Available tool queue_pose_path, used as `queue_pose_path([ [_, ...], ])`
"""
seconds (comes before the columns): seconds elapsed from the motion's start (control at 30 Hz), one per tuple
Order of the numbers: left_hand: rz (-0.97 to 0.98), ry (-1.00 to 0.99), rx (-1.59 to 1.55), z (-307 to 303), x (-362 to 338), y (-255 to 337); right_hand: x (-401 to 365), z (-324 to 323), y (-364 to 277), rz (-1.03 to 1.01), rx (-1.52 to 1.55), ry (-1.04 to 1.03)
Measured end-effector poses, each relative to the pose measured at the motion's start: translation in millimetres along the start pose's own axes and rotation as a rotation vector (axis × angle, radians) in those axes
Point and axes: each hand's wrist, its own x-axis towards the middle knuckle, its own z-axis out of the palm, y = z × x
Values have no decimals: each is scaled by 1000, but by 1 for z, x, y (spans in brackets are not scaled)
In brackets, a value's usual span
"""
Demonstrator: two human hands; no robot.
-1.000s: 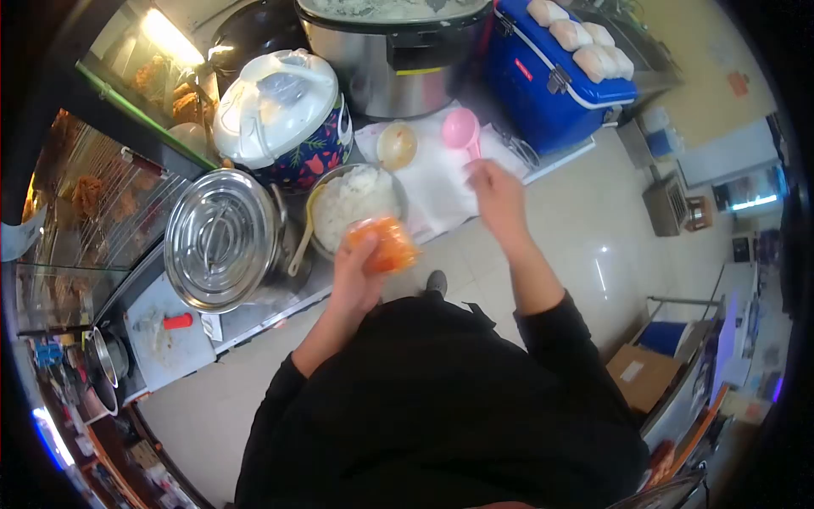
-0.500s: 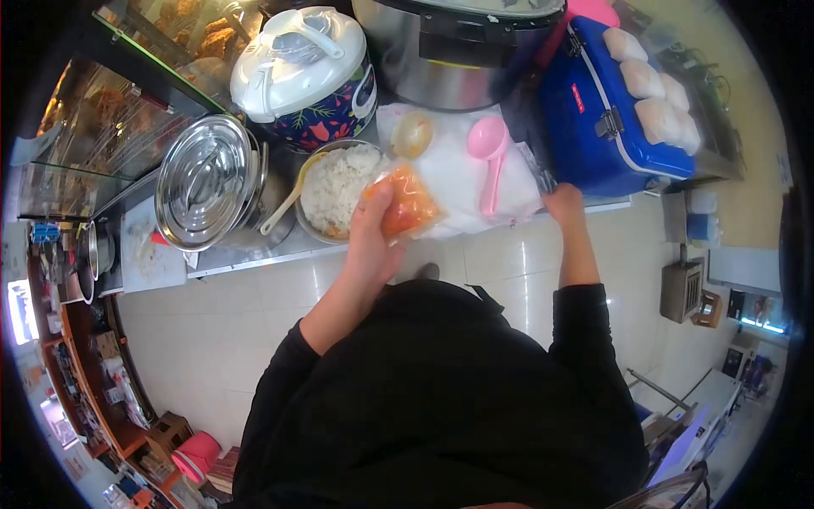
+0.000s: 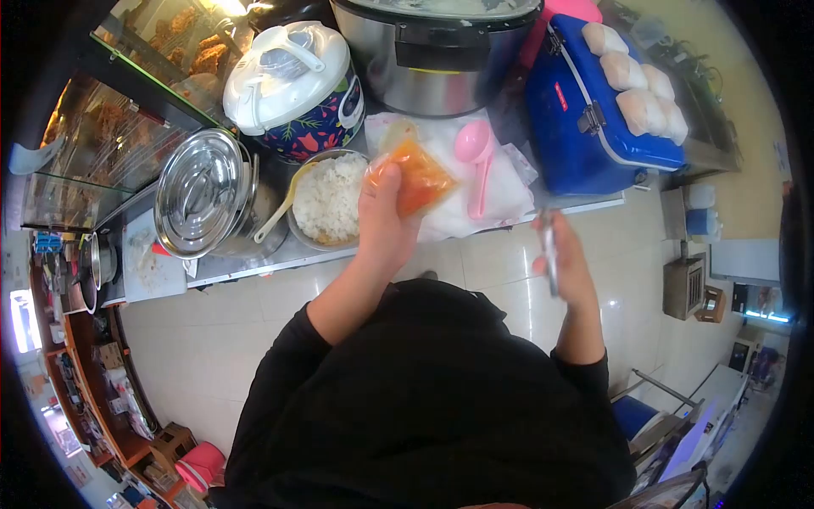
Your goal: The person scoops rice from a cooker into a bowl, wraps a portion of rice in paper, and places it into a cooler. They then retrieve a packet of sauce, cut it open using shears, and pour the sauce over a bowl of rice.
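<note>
My left hand (image 3: 386, 216) is closed on a clear plastic packet of orange-red sauce (image 3: 420, 176), thumb across its front. It hovers at the counter's front edge, just right of a metal bowl of white rice (image 3: 326, 199). A cream-handled spoon (image 3: 280, 209) rests on that bowl's left rim. Beyond the edge, over the floor, my right hand (image 3: 570, 259) grips a slim silver metal tool (image 3: 551, 253), too blurred to name for certain. A pink ladle (image 3: 476, 161) lies on white sheets (image 3: 441, 222) between my hands. Partly behind the packet is a small yellowish bowl (image 3: 398, 131).
At the back stand a patterned pot with a white lid (image 3: 292, 97) and a large steel cooker (image 3: 437, 76). A blue cooler (image 3: 577, 127) with several wrapped white packs sits right. A steel-lidded pot (image 3: 203, 195) is left, beside a glass food case (image 3: 102, 110).
My right hand has drawn back from beside the cooler toward my body, carrying the silver tool off the counter. My left hand and the packet have shifted slightly.
</note>
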Motion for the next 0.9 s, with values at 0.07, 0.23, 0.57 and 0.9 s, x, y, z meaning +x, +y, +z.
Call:
queue_pose_path([
  [0.07,-6,-10,-13,2,0,-2,-7,11,-34,-54,-95,-145],
  [0.23,19,-104,-81,5,-6,-5,-7,21,-44,-175,-287,-61],
  [0.57,122,-149,69,0,-14,-18,-8,19,-71,-198,-301,-109],
  [0.9,104,-258,37,11,-14,-13,-14,9,-56,-8,-454,-174],
])
